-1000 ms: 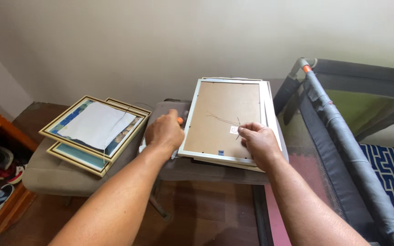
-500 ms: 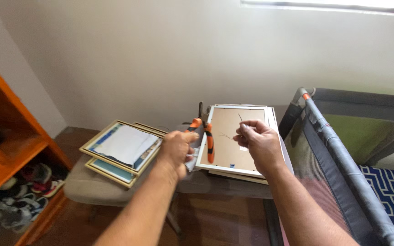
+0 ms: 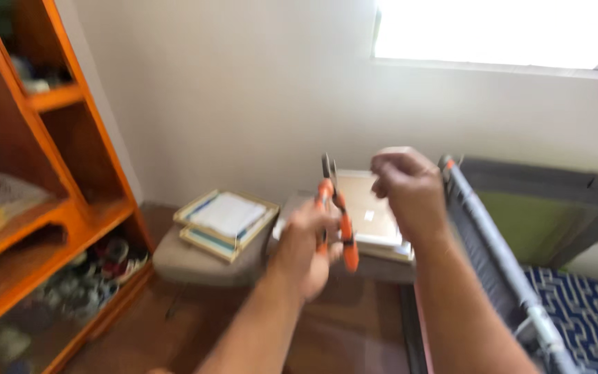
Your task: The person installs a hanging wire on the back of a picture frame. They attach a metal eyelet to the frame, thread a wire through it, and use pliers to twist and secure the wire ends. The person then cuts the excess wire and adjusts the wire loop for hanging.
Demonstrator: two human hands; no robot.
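Near the middle of the frame, the left hand (image 3: 304,251) is raised above the furniture, its fingers wrapped around the orange handles of a pair of pliers (image 3: 333,208). The tool stands almost upright, dark metal tip pointing up, handles spreading slightly toward the bottom. Just to the right and a little higher, the right hand (image 3: 406,187) is curled into a loose fist close to the tip of the pliers; motion blur hides whether anything is pinched between its fingers, so that cannot be told.

Behind and below the hands, a picture frame (image 3: 368,215) lies face down with its brown backing up, on a grey worktop (image 3: 382,266) at centre frame. To its left, a stack of gold-edged frames (image 3: 226,221) with a white sheet on top rests on a padded stool (image 3: 195,263).

An orange wooden shelf unit (image 3: 50,173) fills the left side of the frame. At the right edge stands a grey playpen rail (image 3: 493,263) with a blue patterned mat (image 3: 590,312) inside. A bright window (image 3: 500,31) sits at the upper right.
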